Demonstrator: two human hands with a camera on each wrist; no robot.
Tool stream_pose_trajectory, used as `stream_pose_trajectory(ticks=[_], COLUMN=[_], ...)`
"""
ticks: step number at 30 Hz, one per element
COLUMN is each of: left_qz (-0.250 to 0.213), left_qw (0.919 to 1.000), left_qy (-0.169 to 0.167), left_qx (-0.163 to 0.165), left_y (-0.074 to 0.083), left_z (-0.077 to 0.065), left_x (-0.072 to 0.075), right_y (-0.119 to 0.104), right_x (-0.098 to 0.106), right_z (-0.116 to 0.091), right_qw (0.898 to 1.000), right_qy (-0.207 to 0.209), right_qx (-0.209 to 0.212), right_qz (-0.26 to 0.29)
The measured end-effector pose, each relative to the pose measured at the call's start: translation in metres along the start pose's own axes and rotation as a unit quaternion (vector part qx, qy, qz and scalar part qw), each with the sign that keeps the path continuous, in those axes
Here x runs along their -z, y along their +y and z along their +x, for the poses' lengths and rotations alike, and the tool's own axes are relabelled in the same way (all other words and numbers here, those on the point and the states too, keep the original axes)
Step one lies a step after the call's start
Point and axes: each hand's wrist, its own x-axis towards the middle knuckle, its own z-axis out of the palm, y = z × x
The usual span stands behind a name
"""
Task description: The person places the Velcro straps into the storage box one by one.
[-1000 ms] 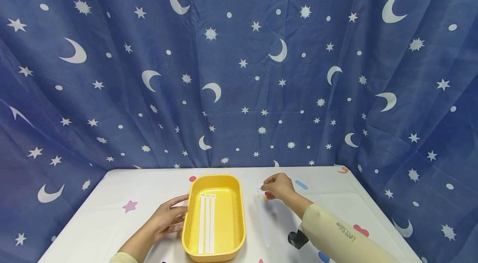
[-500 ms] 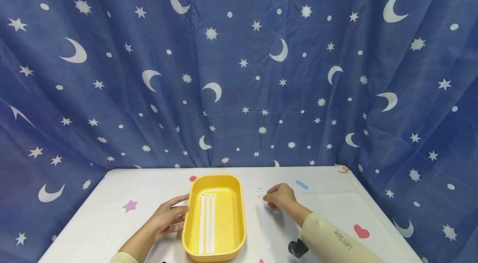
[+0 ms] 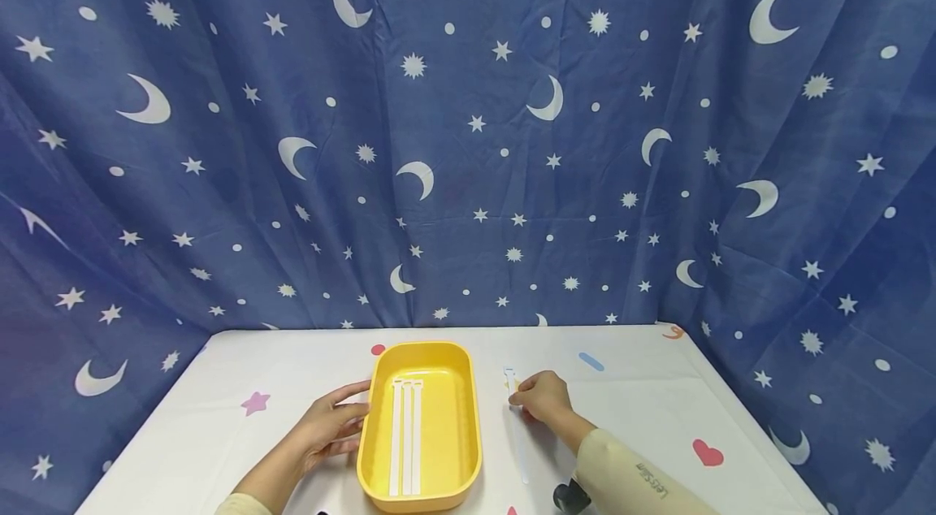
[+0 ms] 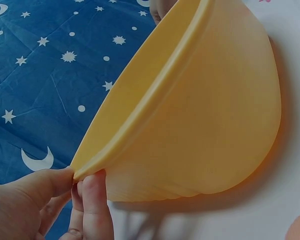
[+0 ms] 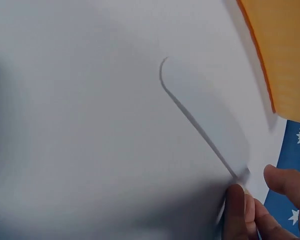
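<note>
head view: right hand (image 3: 539,399) pinches white strip (image 3: 517,434) lying lengthwise toward the person; left hand (image 3: 329,427) grips yellow tray (image 3: 470,417).

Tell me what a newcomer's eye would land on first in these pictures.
First comes the yellow tray at the middle of the white table, with three white strips lying lengthwise inside it. The left hand holds the tray's left rim, while the right hand pinches the far end of another white strip that lies on the table just right of the tray. Behind hangs a blue curtain printed with moons and stars.
</note>
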Motion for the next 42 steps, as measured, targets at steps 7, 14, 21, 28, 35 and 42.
stream_pose_trajectory(ticks=[7, 14, 21, 28, 35, 42], left_qz=[0.000, -0.001, 0.004, 0.004, 0.004, 0.000], left_qw=[1.0000, 1.0000, 1.0000, 1.0000, 1.0000, 1.0000], left_qy=[-0.004, -0.002, -0.001, 0.001, 0.000, -0.002], left_qx=[-0.001, -0.001, 0.000, 0.000, -0.002, -0.002], left_y=[0.000, 0.000, 0.000, 0.000, 0.000, 0.000], left_z=[0.000, 0.000, 0.000, 0.000, 0.000, 0.000], left_x=[0.000, 0.001, 0.000, 0.000, 0.000, 0.000], right_y=[-0.001, -0.001, 0.003, 0.003, 0.002, 0.000], right_x=[-0.005, -0.014, -0.018, -0.019, -0.016, -0.012], right_z=[-0.004, -0.004, -0.002, -0.001, -0.003, -0.006], right_qw=[1.000, 0.999, 0.997, 0.997, 0.997, 0.997], right_qy=[0.019, 0.051, 0.069, 0.071, 0.075, 0.072], right_qx=[0.017, 0.009, 0.011, 0.010, 0.010, 0.014], right_qz=[-0.003, -0.007, -0.026, -0.019, -0.018, -0.007])
